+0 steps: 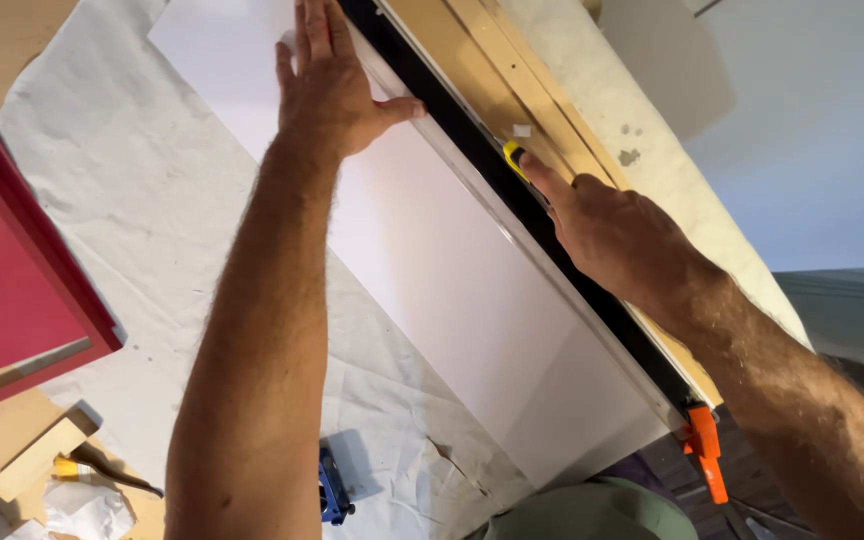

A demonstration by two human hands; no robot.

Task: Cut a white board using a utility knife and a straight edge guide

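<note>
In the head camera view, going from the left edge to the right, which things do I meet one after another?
Red framed picture → left hand flat on the white board → yellow knife in the right hand → orange clamp.

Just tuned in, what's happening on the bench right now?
A person is working along a long straightedge laid over a white board. The left hand presses flat on the board beside the guide. The right hand holds a yellow-tipped knife against the black edge. An orange clamp grips the near end.
</note>
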